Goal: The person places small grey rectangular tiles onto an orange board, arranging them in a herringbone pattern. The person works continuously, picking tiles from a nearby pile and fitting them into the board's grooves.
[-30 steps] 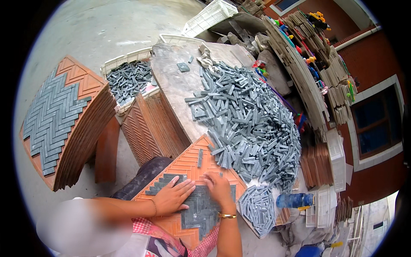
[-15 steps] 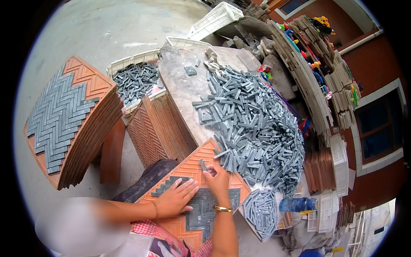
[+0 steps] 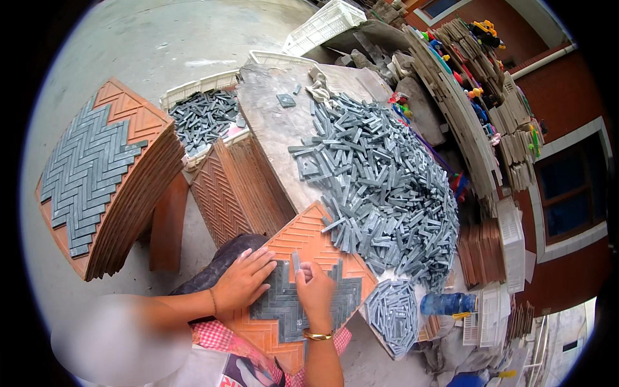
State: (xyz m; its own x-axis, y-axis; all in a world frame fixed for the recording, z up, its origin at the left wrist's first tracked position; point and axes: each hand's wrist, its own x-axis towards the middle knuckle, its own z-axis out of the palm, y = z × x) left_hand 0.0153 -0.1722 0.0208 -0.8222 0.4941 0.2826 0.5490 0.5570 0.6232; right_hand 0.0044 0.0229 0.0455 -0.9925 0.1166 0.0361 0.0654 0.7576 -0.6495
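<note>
Head view: an orange herringbone mould (image 3: 309,242) lies on the person's lap, partly filled with grey strips. Left hand (image 3: 242,280) lies flat on the mould's left edge, fingers spread; right hand (image 3: 316,290) pinches one grey strip (image 3: 296,263) upright over the laid rows. Just beyond the mould sits a worn board (image 3: 271,138) heaped with a strip pile (image 3: 380,187). Left of the mould stands a filled mould stack (image 3: 106,177) – on bare concrete floor (image 3: 148,45). Well right of the mould, a brick wall (image 3: 567,84) rises.
</note>
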